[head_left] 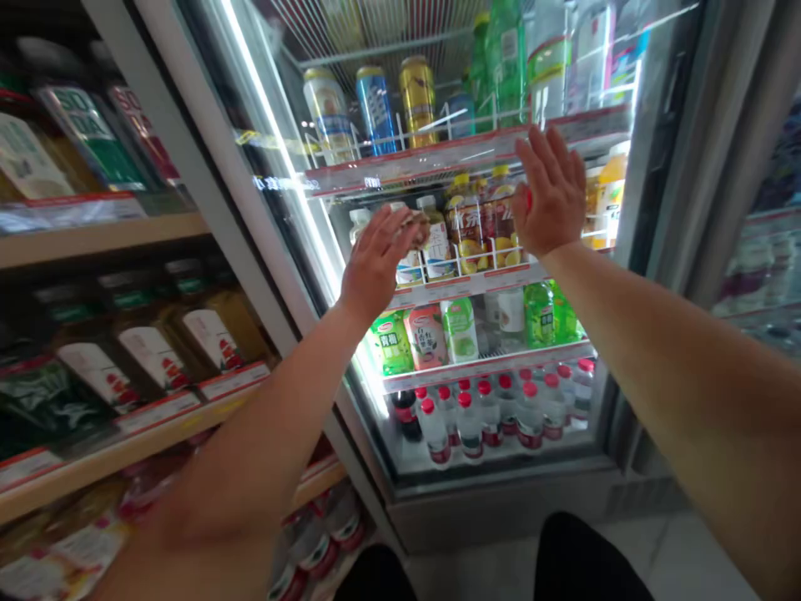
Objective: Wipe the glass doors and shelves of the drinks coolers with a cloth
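Legs (579, 563): at the very bottom here, dark clothing is being seen above a pale floor (682, 534).
Arms (294, 392): both bare forearms are being held out, one from each side, towards the lit cooler (501, 482).
Left hand (369, 267): fingers are being held extended, right in front of white-capped bottles (438, 246); whether the cooler is being touched cannot be told.
Right hand (554, 196): higher up, fingers are being spread, just beside yellow-capped bottles (466, 221); contact, again, cannot be told, and the two hands are being held well apart.
Side shelves (106, 242): off to the left, large bottles (150, 355) are being carried on wooden boards.
Cooler: squarely ahead, it is being faced by both palms, its drinks being lit by a bright strip (256, 79) at left.
Lower shelves (488, 367): green and pink drinks (427, 338) are being displayed above red-capped bottles (466, 426).
Top shelf (438, 159): three cans (417, 100) are being shown off, green bottles (506, 63) further right.
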The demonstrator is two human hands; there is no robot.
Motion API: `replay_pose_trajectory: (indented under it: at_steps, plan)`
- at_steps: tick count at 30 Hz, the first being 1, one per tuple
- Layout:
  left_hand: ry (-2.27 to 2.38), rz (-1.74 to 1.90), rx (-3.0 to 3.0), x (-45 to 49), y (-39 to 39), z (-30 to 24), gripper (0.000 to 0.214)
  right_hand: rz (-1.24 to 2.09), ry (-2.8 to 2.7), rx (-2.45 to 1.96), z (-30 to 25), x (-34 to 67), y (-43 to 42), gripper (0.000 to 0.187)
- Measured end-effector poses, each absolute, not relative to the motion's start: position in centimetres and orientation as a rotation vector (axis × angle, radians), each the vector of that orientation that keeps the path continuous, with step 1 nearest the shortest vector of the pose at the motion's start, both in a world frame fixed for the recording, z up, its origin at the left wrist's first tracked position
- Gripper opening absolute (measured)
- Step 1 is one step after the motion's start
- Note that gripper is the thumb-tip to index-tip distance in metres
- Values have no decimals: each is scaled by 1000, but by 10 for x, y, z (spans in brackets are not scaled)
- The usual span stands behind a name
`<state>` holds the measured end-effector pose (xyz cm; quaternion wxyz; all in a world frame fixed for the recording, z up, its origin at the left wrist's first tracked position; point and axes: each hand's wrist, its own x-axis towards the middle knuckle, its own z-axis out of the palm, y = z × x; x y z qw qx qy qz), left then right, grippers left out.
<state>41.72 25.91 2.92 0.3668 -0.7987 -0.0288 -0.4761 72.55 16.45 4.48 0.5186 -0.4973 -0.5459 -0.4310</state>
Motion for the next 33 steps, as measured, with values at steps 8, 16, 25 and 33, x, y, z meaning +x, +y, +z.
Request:
replay_pose_trajectory:
  at_steps: [8, 16, 25, 33]
  plan:
    - [400, -533, -2221, 476, 234, 10, 32, -1120, -1296, -1214, 45, 728, 168, 63]
    - [97, -880, -2086, 529, 235, 35, 38, -1102, -1284, -1139, 45, 733, 177, 60]
    - [78, -794, -2105, 525, 233, 36, 40, -1061, -1290, -1129, 45, 731, 174, 60]
    - [7, -1087, -2090, 524, 238, 24, 35, -952, -1367, -1066, 30, 724, 159, 60]
